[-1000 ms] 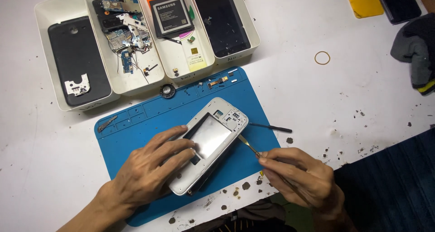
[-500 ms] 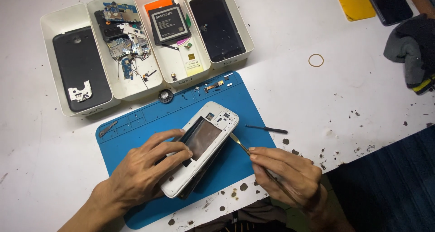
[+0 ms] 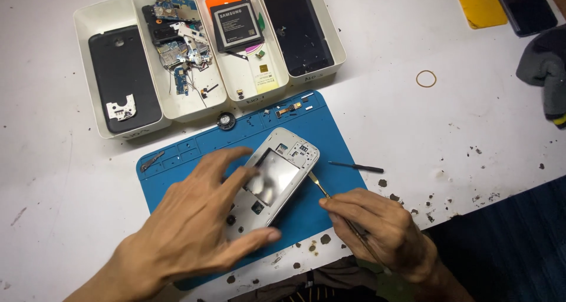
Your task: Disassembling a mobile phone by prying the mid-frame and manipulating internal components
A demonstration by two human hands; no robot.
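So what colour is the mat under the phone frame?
Blue; the mat shows best in the head view.

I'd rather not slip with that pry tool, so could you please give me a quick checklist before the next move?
1. Phone frame lies on the blue mat: ok.
2. Left hand steadies the frame: cannot tell, fingers spread and blurred.
3. Right hand has a grip on the pry tool: ok.
4. Tool tip at the frame's right edge: ok.
5. Black stylus lies apart from the frame: ok.
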